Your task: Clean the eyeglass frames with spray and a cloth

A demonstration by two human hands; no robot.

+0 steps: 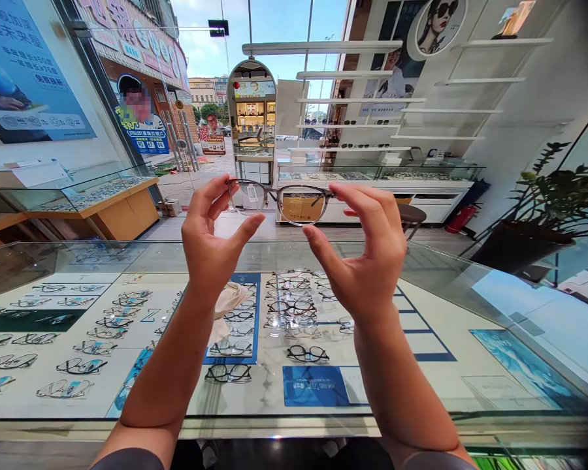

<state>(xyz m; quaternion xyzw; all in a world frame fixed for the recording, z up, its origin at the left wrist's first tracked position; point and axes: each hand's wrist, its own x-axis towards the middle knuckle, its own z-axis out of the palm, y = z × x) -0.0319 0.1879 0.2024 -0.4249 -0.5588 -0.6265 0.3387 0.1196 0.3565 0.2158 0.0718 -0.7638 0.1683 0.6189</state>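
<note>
Dark-rimmed, clear-lensed glasses held just above centre of view, outer corners grasped by fingers of left hand and right hand, thumb contact unclear; judged light, fragile, best taken by rims

One head-worn view is used, placed behind the near side of the glass tabletop, faced forward and tipped down. The forearms are brought in from the bottom edge, with left hand and right hand framed close at mid-picture, and the tabletop is seen obliquely from above. A wide field is covered: an arched mirror and white shelves are caught well beyond, and the right edge is darkened.
</note>
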